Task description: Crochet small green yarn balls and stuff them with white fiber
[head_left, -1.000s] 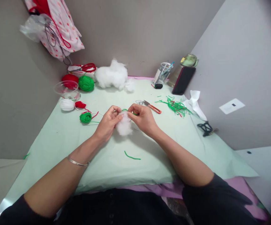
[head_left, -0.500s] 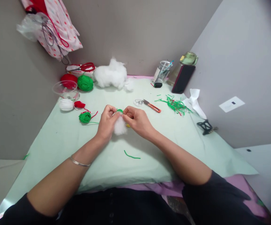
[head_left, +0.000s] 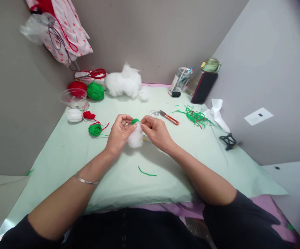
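Dead centre over our pale green sheet (head_left: 108,188), our left hand (head_left: 117,134) grips a small, round green yarn piece (head_left: 134,121) with a fluffy white stuffing tuft (head_left: 135,139) hanging toward 6 o'clock. Our right hand (head_left: 155,131) pinches the tuft's edge, probably so loose fibres don't stray. We've got orange-handled metal snips (head_left: 171,119) at 2 o'clock, likely for easy reach, plus a white fluff heap (head_left: 124,83) around 11.
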### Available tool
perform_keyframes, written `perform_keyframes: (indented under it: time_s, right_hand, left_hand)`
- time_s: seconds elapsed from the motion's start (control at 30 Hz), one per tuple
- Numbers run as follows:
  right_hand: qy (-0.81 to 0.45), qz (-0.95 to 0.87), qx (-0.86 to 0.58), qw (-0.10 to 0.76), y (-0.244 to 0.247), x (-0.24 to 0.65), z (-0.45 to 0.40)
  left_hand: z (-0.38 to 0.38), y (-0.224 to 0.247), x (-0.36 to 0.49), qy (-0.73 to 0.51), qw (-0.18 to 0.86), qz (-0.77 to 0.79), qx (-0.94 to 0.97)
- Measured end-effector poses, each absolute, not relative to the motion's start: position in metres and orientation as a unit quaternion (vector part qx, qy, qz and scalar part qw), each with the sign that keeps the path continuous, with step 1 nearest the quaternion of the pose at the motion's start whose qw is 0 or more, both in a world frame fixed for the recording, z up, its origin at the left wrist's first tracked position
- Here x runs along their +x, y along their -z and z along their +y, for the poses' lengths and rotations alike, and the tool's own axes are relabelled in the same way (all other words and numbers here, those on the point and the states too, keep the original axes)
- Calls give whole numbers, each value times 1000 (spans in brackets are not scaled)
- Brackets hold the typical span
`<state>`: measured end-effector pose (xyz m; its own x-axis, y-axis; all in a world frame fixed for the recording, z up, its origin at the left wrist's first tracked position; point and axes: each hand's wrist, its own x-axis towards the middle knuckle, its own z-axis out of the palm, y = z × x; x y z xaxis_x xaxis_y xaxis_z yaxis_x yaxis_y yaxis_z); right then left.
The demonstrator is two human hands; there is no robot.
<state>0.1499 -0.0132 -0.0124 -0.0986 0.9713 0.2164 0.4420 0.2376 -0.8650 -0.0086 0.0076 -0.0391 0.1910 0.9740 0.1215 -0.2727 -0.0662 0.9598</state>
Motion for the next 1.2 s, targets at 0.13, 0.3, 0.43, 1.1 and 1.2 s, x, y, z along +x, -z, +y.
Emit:
perform_keyframes:
  time_s: [0.13, 0.3, 0.43, 1.1, 1.2]
  right_hand:
    - [-269, -722, -516, 375, 9, 145, -22]
    - [-312, -702, -500, 401, 7, 139, -24]
    - [-422, -613, -492, 452, 8, 139, -17]
    - [-141, -815, -507, 244, 5, 137, -33]
    - [-163, -798, -512, 272, 8, 134, -31]
  left_hand:
    - [11, 45, -10, -543, 548, 365, 521]
    - [9, 45, -9, -571, 489, 374, 543]
    - [3, 43, -7, -576, 483, 356, 555]
    - [13, 44, -7, -587, 501, 372, 516]
    - [14, 45, -5, -593, 504, 382, 499]
